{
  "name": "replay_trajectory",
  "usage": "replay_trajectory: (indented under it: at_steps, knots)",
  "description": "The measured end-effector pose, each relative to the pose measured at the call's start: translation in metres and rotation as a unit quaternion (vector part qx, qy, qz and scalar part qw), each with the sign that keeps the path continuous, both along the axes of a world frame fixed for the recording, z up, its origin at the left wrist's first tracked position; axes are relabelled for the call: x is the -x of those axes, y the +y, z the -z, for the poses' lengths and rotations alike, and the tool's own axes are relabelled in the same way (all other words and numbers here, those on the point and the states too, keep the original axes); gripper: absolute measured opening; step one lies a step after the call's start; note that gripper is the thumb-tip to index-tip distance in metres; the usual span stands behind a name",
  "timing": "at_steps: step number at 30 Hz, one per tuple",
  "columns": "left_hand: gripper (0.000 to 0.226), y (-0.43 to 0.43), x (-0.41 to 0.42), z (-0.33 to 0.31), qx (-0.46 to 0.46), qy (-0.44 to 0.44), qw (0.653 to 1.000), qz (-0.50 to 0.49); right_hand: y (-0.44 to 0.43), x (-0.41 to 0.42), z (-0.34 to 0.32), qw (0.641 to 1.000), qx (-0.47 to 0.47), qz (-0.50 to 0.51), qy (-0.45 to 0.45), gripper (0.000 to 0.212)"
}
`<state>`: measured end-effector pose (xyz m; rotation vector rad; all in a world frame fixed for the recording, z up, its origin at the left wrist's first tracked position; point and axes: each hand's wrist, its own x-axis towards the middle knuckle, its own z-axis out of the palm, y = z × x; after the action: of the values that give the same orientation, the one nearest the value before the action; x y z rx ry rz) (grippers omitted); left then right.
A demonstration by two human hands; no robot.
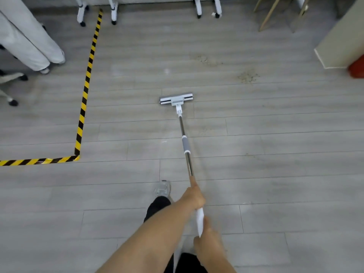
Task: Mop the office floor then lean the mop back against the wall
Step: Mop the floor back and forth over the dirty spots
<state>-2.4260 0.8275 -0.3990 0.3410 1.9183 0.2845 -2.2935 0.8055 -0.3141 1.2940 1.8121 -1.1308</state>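
**Mop held in both hands, its head flat on the grey plank floor.**

The floor (275,146) lies open ahead and to the right of the mop (186,146). It is bounded on the left by an L of yellow-black tape (84,99) and at the far edge by white castor legs (199,8), cut off by the frame. On the right stands a pale cabinet (342,42) with a red object (357,68) half out of view beside it. A bystander's white trousers (33,46) stand beyond the tape, cropped at top left. The mop head (175,99) rests mid-floor, well apart from every edge; two gritty patches (248,75) lie beyond it to the right. The left hand (194,197) wraps the metal shaft, forefinger laid along it. The right hand (206,241) grips the white end, its fingers hidden beneath. One shoe (162,189) shows beside the left forearm, blurred.
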Motion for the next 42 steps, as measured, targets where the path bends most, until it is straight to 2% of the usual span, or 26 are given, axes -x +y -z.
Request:
replay_trajectory:
  at_steps: [4, 10, 15, 18, 25, 30, 42]
  knots:
    - [0.101, -0.028, -0.027, -0.018, -0.001, -0.008, 1.000, -0.007, -0.024, -0.024, -0.018, 1.000, -0.007, -0.006, -0.010, 0.076]
    - [0.101, -0.030, 0.013, -0.026, -0.006, 0.009, 1.000, 0.001, -0.033, 0.005, -0.024, 0.999, 0.010, 0.041, 0.025, 0.068]
    - [0.102, -0.047, 0.025, -0.007, 0.016, 0.006, 0.999, 0.029, -0.054, 0.020, -0.018, 0.999, 0.027, 0.047, -0.003, 0.073]
    - [0.102, -0.056, 0.035, 0.001, 0.018, 0.002, 0.999, 0.031, -0.062, 0.034, -0.016, 0.998, 0.026, 0.056, -0.009, 0.067]
    - [0.099, -0.024, 0.125, 0.021, 0.018, 0.039, 0.998, 0.053, -0.036, 0.122, 0.006, 0.996, 0.036, 0.082, 0.024, 0.071]
    - [0.096, 0.009, 0.177, 0.017, 0.001, 0.065, 0.997, 0.044, -0.006, 0.175, 0.019, 0.998, -0.013, 0.048, 0.038, 0.069]
    - [0.092, -0.013, 0.109, 0.015, -0.004, 0.078, 0.997, 0.009, -0.027, 0.110, 0.027, 0.996, -0.041, 0.050, 0.060, 0.050]
